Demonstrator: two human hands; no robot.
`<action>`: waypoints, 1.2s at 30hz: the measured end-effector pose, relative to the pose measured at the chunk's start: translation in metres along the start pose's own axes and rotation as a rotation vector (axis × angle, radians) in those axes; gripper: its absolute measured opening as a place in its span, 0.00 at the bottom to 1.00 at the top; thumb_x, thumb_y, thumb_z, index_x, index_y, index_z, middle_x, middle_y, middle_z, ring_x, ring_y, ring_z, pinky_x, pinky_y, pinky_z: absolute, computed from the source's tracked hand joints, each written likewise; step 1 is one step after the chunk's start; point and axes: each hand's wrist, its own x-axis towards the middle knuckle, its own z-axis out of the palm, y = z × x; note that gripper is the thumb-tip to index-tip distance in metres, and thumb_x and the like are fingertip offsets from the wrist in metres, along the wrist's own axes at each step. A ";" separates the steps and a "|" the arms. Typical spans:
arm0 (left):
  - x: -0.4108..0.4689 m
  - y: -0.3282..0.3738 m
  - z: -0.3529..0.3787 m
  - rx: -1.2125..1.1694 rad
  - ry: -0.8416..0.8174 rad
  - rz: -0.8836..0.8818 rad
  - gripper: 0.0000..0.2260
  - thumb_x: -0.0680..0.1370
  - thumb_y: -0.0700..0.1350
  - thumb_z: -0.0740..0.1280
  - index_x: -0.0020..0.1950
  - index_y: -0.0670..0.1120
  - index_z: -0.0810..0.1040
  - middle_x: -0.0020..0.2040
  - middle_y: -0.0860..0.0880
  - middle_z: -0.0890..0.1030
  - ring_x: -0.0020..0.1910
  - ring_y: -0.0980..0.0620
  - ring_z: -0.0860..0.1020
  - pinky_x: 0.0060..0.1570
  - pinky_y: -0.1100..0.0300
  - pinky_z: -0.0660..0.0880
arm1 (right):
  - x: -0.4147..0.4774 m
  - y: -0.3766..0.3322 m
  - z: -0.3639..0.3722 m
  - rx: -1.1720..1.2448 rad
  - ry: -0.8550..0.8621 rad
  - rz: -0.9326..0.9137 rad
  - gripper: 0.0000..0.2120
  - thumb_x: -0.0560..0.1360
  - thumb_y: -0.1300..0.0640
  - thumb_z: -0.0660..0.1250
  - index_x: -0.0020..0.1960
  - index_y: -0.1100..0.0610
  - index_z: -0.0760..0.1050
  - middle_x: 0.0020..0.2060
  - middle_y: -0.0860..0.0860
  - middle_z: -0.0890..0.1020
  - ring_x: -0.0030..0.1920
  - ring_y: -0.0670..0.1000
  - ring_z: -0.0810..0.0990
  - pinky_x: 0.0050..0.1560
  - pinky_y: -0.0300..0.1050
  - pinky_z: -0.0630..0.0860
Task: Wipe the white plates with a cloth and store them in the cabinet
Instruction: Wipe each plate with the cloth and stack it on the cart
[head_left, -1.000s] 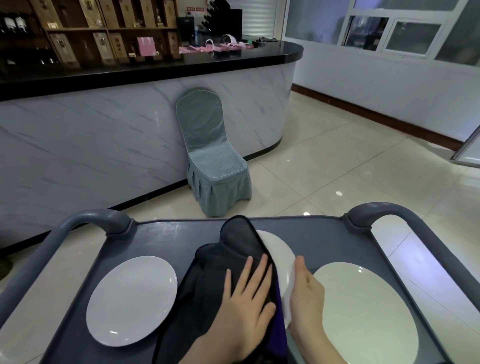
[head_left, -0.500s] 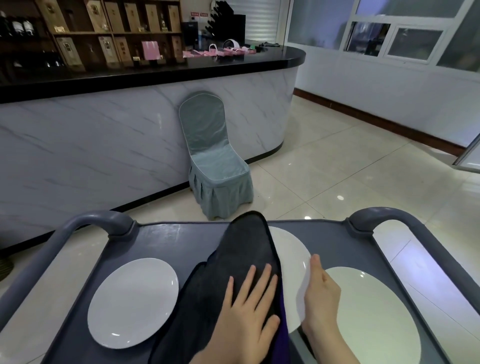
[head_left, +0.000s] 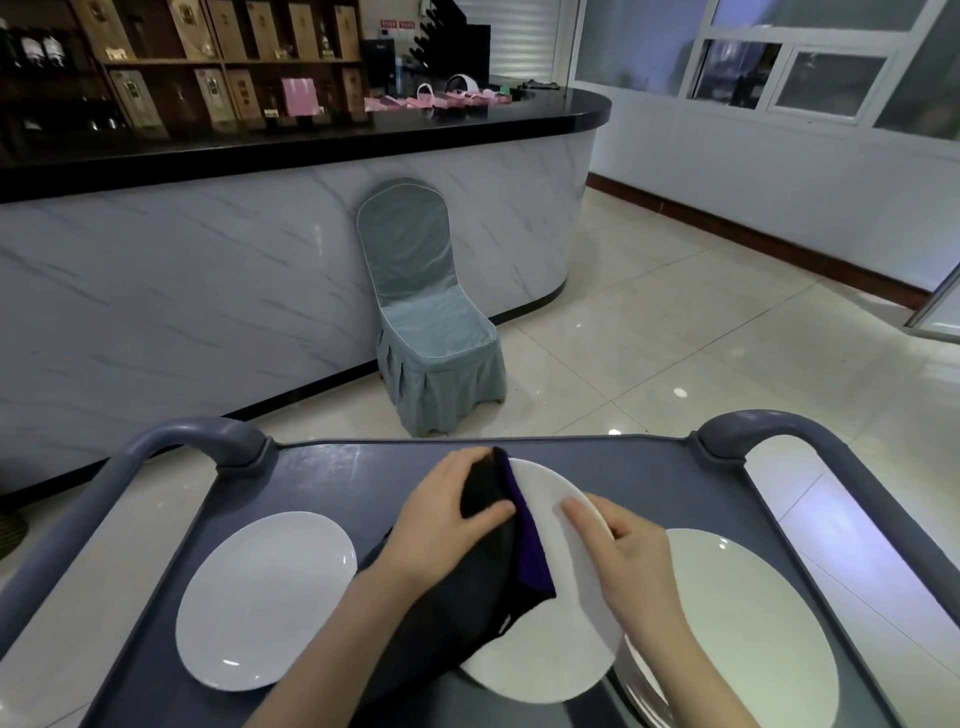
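Observation:
Three white plates lie on a grey cart tray (head_left: 332, 467). My left hand (head_left: 447, 525) grips a black cloth with a purple edge (head_left: 498, 571) and holds it against the far left rim of the middle plate (head_left: 550, 649). My right hand (head_left: 623, 556) holds that plate's right rim, thumb on top, with the plate tilted up from the tray. The left plate (head_left: 265, 597) lies flat, apart from both hands. A large right plate (head_left: 748, 623) sits on a stack, partly under my right forearm.
The cart has curved grey handles at the far left (head_left: 197, 436) and far right (head_left: 779, 431). Beyond it stand a grey-covered chair (head_left: 431, 322), a marble-fronted bar counter (head_left: 208, 270) with a black top, and tiled floor (head_left: 701, 338) to the right.
My left hand slid forward and went from lying flat on the cloth to gripping it at the plate's far rim. The right hand moved up along the right rim, and more of the plate shows.

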 end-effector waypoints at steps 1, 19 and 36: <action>0.002 0.001 -0.006 -0.063 -0.040 -0.033 0.18 0.69 0.64 0.67 0.58 0.65 0.72 0.54 0.66 0.78 0.55 0.66 0.75 0.57 0.61 0.72 | 0.004 -0.004 -0.005 -0.053 -0.042 -0.049 0.13 0.78 0.55 0.69 0.40 0.37 0.83 0.41 0.30 0.84 0.44 0.33 0.81 0.42 0.26 0.72; -0.008 -0.002 -0.009 -0.472 0.060 -0.211 0.06 0.76 0.44 0.71 0.50 0.55 0.81 0.47 0.58 0.85 0.47 0.62 0.82 0.44 0.71 0.75 | 0.015 -0.005 -0.025 -0.039 0.008 -0.065 0.10 0.80 0.54 0.66 0.44 0.43 0.82 0.44 0.34 0.84 0.47 0.36 0.80 0.44 0.30 0.72; -0.022 -0.007 -0.006 -0.637 0.119 -0.389 0.05 0.78 0.45 0.70 0.46 0.53 0.83 0.45 0.53 0.86 0.46 0.54 0.84 0.42 0.65 0.77 | 0.013 -0.005 -0.016 0.061 0.027 -0.026 0.11 0.79 0.55 0.66 0.43 0.45 0.84 0.43 0.37 0.85 0.45 0.36 0.81 0.41 0.25 0.72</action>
